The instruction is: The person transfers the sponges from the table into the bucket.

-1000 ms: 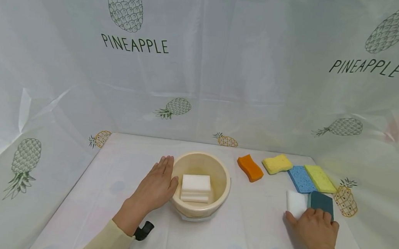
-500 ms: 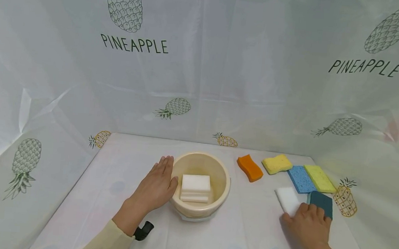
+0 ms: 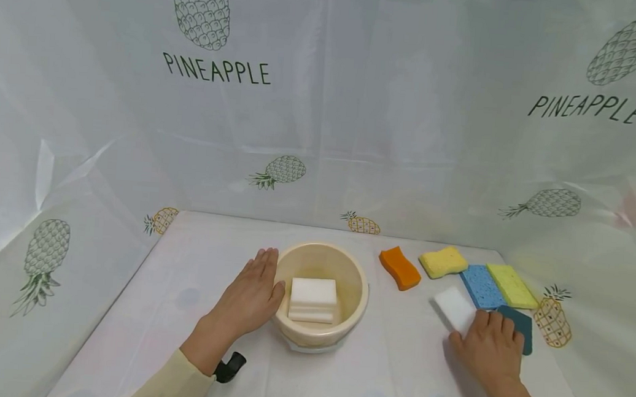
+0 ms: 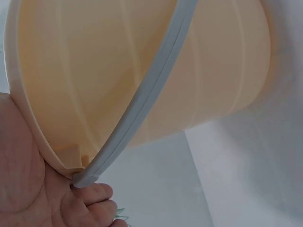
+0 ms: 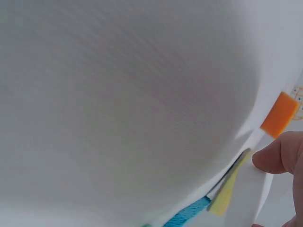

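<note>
My left hand [image 3: 252, 298] rests along the left rim of a cream bucket [image 3: 360, 306], fingers straight. In the left wrist view, the palm is against that rim beside the end of the grey handle [image 4: 137, 104]. Stacked white sponges [image 3: 313, 293] lie inside the bucket. Over to the right, my right hand [image 3: 490, 352] pinches a white sponge [image 3: 451, 305], which sticks out past the fingers, tilted. The right wrist view has the thumb pressed on the white sponge [image 5: 244, 198]. Partly behind the hand lies a dark teal sponge [image 3: 524, 336].
An orange sponge [image 3: 400, 269] lies right of the bucket. Further right are a yellow sponge [image 3: 443, 262], a blue sponge [image 3: 481, 287] and a lime sponge [image 3: 511, 286]. The pineapple-print sheet [image 3: 389, 123] rises behind the table [image 3: 216, 234].
The right hand has pulled the white sponge leftwards, away from the dark teal sponge, and the white sponge has turned. The left hand stays at the bucket rim.
</note>
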A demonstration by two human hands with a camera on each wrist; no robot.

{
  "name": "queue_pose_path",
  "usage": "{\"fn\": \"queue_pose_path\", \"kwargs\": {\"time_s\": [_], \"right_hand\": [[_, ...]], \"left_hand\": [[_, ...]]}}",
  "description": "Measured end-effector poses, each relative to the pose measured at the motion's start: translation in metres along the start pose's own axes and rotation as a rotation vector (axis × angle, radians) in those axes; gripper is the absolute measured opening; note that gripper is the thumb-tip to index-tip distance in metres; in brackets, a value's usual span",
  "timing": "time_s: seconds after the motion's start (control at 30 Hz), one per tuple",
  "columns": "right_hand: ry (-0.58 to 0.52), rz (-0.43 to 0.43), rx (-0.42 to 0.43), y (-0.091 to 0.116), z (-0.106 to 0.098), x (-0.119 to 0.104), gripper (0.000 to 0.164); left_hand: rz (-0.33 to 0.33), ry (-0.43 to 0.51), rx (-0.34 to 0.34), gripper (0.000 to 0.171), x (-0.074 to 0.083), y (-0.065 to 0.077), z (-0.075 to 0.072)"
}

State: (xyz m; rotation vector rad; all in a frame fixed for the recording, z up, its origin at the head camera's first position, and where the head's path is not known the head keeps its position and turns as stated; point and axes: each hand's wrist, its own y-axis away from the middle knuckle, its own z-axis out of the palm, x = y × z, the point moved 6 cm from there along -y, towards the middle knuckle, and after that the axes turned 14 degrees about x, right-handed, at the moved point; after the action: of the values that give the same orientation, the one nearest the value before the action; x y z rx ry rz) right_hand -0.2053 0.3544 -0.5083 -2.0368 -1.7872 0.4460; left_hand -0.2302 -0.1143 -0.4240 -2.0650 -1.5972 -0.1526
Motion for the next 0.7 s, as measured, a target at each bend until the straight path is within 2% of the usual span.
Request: {"fn": "queue_pose_path", "kwargs": {"time_s": [0.23,0.43,0.6,0.7], "right_hand": [[-0.086,-0.071,0.131,-0.015,-0.011,-0.012,0.054],[-0.114,-0.152,0.235,-0.032,-0.023,-0.029,0.054],[-0.141,-0.195,0.288,-0.045,-0.032,-0.043,0.059],[-0.147,-0.216,0.290,-0.052,-0.037,-0.055,0.062]], "left_hand": [[0.009,-0.001,0.003,0.068,-0.001,0.000,0.000],[0.005,-0.012,-0.001,0.068,-0.001,-0.001,0.000],[0.003,0.000,0.021,0.067,0.001,0.000,-0.002],[0.004,-0.013,0.019,0.067,0.001,0.000,-0.002]]}}
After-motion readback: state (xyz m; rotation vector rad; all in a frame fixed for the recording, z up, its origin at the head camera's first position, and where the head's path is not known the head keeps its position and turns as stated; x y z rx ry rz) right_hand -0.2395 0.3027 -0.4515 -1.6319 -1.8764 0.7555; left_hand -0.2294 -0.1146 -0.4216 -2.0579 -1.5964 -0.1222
